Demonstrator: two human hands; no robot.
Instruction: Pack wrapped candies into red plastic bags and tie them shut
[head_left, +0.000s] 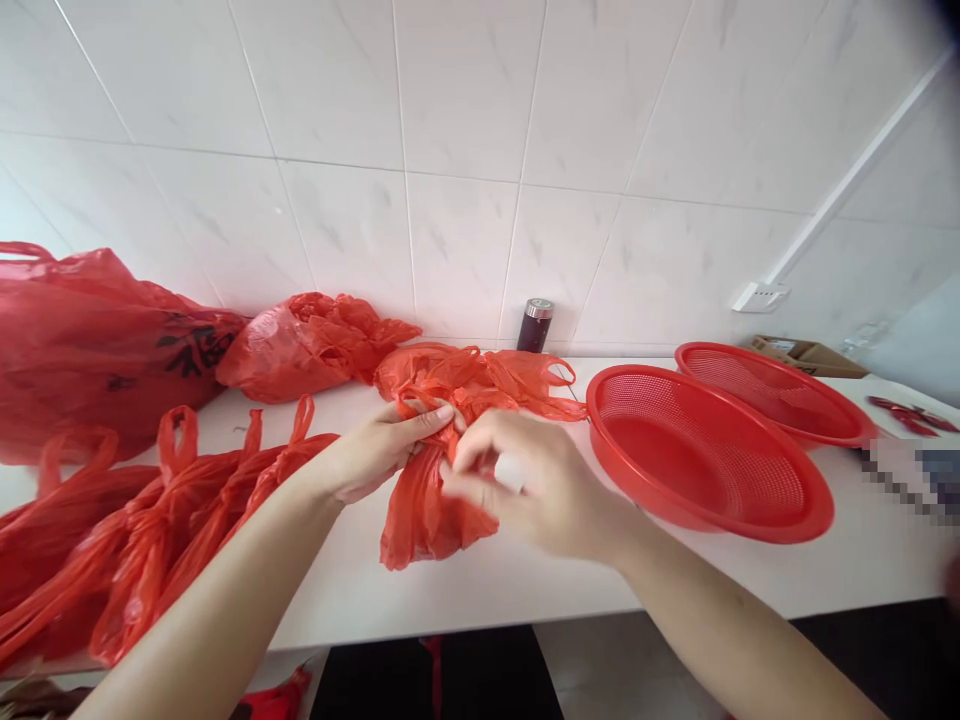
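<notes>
Both hands work on one red plastic bag [424, 510] above the white counter [525, 580]. My left hand [382, 445] pinches the bag's top from the left, fingers closed on the plastic. My right hand [525, 480] is closed on the same bag from the right, slightly blurred. The bag hangs crumpled below the fingers. Just behind the hands, a loose heap of more red bags [487, 375] rests on the counter.
Twisted red bags [150, 520] lie in a row at the left, with a large full red bag [82, 340] and a smaller one [307, 345] behind. Two red mesh baskets [712, 460] [780, 390] sit at the right. A dark flask [535, 325] stands by the tiled wall.
</notes>
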